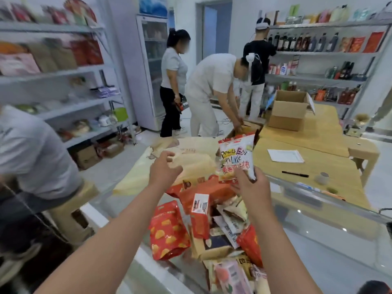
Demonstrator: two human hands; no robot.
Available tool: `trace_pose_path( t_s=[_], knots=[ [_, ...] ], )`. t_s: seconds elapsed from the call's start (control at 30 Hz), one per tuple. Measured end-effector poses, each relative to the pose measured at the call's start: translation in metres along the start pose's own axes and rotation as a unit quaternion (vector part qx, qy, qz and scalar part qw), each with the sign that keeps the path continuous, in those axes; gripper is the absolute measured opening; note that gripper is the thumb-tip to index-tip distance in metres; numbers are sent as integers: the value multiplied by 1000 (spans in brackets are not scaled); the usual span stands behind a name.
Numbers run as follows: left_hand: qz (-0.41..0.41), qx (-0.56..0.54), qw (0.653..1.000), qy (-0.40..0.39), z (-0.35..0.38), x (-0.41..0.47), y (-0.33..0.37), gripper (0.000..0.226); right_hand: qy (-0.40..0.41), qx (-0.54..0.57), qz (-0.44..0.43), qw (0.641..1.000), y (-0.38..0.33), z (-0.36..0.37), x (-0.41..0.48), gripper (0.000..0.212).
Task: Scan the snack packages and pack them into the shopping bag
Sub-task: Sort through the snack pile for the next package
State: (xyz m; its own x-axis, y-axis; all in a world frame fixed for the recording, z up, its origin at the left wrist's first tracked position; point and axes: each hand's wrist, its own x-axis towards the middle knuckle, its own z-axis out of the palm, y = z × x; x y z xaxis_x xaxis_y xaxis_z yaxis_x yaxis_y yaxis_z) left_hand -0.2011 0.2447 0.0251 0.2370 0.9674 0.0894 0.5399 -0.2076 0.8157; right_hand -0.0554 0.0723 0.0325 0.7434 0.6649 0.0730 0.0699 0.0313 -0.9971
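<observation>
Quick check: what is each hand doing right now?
Left hand: open, fingers loosely spread, holding nothing, above the cream shopping bag.
Right hand: gripping the white snack packet with red trim.

2 hands: left hand [164, 169], right hand [252, 188]. 1 white snack bag [235, 158] held. 1 pen [295, 174]. 1 paper sheet [285, 155]. 1 open cardboard box [289, 110].
</observation>
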Motion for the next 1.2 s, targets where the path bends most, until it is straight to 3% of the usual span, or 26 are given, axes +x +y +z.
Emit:
trace_pose_path(
  t_s=[0.07, 0.17, 0.3, 0.43, 0.5, 0.63, 0.7, 0.83, 0.93, 0.97, 1.03, 1.13, 1.2],
  knots=[
    [17, 179, 983, 27, -6, 15, -31, 65, -18, 23, 34, 999, -3, 26, 5, 20],
    [24, 288, 957, -4, -11, 37, -69, 83, -21, 45, 71, 996, -5, 63, 11, 27],
    [69, 235, 969, 34, -16, 73, -115, 54, -21, 84, 98, 991, -11, 116, 7, 13],
    [128, 97, 986, 40, -39, 113, -110, 34, -25, 16, 104, 994, -19, 173, -2, 22],
    [178, 97, 979, 32, -57, 138, -93, 35, -57, -22, 111, 992, -23, 194, -7, 9],
    [270, 124, 955, 4, -95, 182, -61, 29, -176, -89, 204, 959, -28, 223, -13, 15],
    [309, 153, 939, -4, -113, 192, -49, 25, -196, -112, 264, 938, -26, 236, -8, 22],
    [351, 250, 902, 0, -134, 200, -44, 24, -64, -42, 272, 959, -16, 267, 33, 27],
    [385, 242, 890, 41, -141, 202, -47, 22, 83, 81, 236, 965, -14, 282, 79, 25],
    [383, 243, 891, 16, -141, 201, -49, 22, 110, 131, 228, 959, -12, 287, 89, 25],
    [384, 257, 887, -23, -141, 203, -50, 20, 148, 205, 221, 942, -7, 293, 104, 28],
    [420, 230, 878, 28, -149, 208, -45, 2, 167, 264, 239, 919, 11, 302, 106, 34],
    [443, 188, 875, 57, -150, 212, -40, 16, 153, 283, 277, 906, 29, 307, 102, 39]
  ],
)
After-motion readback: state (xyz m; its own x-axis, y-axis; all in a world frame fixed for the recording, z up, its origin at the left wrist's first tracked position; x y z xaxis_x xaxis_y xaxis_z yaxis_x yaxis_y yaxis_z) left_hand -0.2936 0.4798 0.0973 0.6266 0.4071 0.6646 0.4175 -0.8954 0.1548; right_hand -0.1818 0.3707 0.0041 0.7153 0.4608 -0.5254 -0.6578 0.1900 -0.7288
